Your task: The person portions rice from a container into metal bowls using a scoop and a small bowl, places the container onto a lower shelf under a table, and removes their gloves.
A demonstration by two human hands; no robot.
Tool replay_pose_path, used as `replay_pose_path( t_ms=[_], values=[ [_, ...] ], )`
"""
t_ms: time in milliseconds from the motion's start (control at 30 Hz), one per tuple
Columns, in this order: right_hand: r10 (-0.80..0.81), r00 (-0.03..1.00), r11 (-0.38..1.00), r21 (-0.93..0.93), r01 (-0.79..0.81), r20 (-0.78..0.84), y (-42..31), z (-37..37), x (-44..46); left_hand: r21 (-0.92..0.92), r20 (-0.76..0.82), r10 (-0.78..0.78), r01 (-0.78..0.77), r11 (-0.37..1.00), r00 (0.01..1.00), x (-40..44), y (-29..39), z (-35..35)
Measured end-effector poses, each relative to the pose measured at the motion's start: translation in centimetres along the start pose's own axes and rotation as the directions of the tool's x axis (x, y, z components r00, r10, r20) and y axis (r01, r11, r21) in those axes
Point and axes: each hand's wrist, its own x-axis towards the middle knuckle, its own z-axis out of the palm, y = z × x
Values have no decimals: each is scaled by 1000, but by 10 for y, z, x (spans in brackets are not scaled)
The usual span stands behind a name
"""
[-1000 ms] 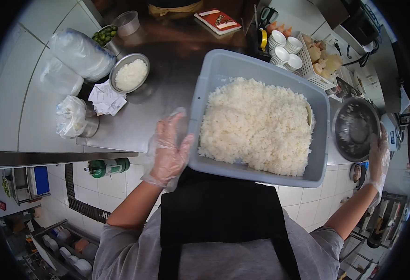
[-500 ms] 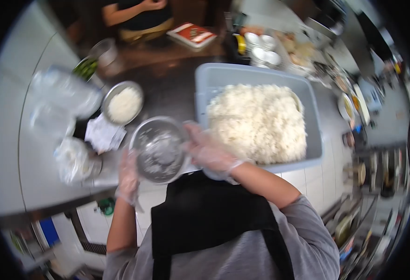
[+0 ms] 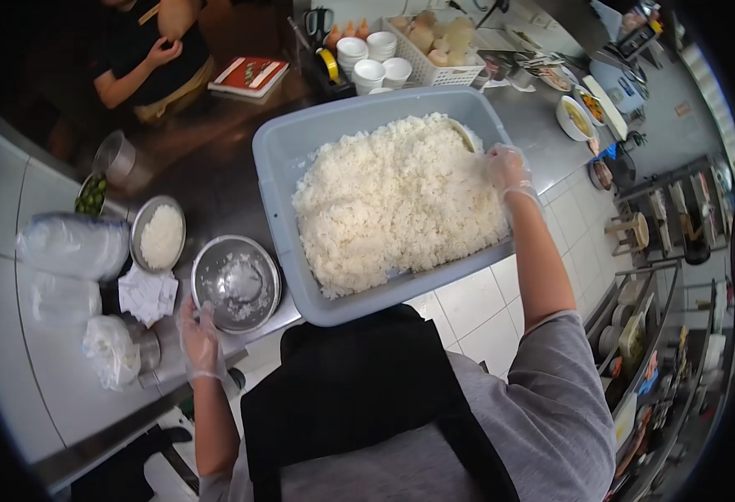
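Observation:
Both hands wear clear plastic gloves. My left hand (image 3: 200, 339) is at the near left edge of a metal bowl (image 3: 271, 311), thumb and fingers closed at its rim. Inside that bowl are stuck rice grains and a whitish round patch. A large grey-blue tub (image 3: 321, 311) of white cooked rice (image 3: 393, 201) stands to its right. My right hand (image 3: 511, 169) is at the tub's right side against the rice, fingers curled; what they grip is hidden. Close by, the pale rim of a bowl-like thing (image 3: 466, 134) shows, half buried in the rice.
Left of the metal bowl are a smaller bowl of rice (image 3: 161, 237), white paper slips (image 3: 148, 294) and plastic bags (image 3: 75, 247). Behind the tub stand stacked white cups (image 3: 369, 74) and a white basket (image 3: 451, 75). A person (image 3: 154, 63) stands across the counter beside a red book (image 3: 248, 75).
My right hand has left the metal bowl and moved right to the tub's far right side. My left hand stays by the bowl. The view has shifted right.

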Motion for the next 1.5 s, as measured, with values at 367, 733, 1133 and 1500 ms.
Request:
replay_pose_path(
  t_ms=[367, 733, 1133, 1500],
  values=[
    [-161, 969, 966, -169, 193, 187, -2, 33, 55, 625, -138, 161, -41, 779, 977, 1, 27, -1],
    [-807, 497, 563, -163, 810, -318, -89, -54, 8, 154, -103, -7, 22, 988, 995, -17, 46, -2],
    [-930, 361, 340, -211, 916, 68, -96, -3, -12, -247, 63, -255, 263, 933, 965, -20, 79, 0],
    [-662, 665, 584, -318, 747, 345, -137, -46, -1, -215, 124, -250, 272, 938, 960, -15, 78, -6]
  ],
)
